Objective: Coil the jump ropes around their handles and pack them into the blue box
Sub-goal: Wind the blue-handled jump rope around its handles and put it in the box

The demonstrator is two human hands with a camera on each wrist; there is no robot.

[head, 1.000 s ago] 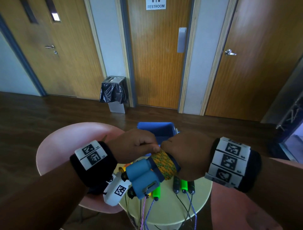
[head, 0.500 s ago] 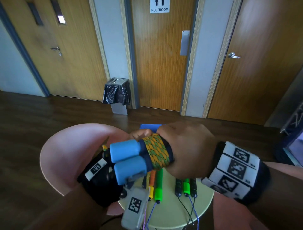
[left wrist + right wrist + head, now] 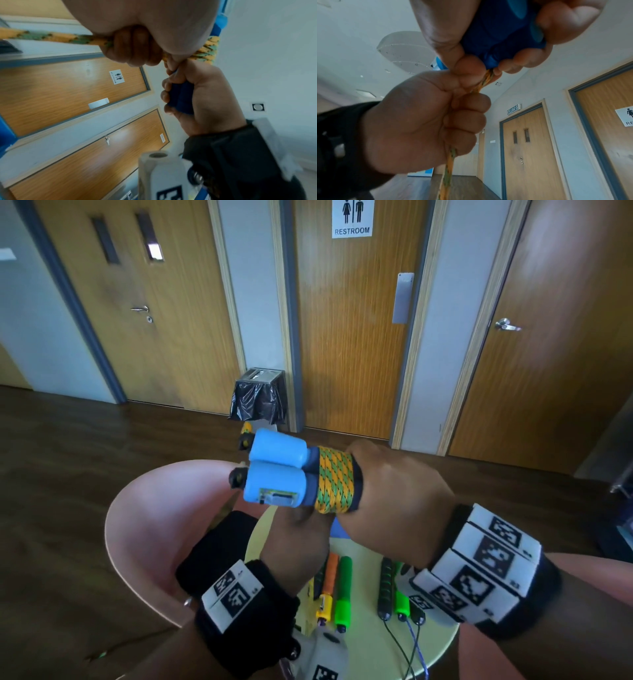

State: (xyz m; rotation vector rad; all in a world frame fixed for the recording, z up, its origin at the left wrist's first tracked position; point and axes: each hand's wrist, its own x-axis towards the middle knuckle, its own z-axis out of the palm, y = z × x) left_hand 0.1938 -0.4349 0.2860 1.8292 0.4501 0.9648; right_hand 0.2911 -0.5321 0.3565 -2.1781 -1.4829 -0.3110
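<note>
1. Orange-green rope (image 3: 335, 479) mostly coiled round the blue handles (image 3: 276, 470), raised above the table (image 3: 370, 642).
2. My right hand (image 3: 394, 494) grips handles at 3 o'clock; left hand (image 3: 298, 539) fists the loose rope at 6.
3. Next, I reckon: tuck end, then the blue box (image 3: 337, 531), mostly hidden.

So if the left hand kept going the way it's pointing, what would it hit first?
Probably the coiled rope wound round the blue handles, just above it in the right hand. The left hand points up at that bundle, gripping the rope's loose end; depth is hard to judge.
</note>
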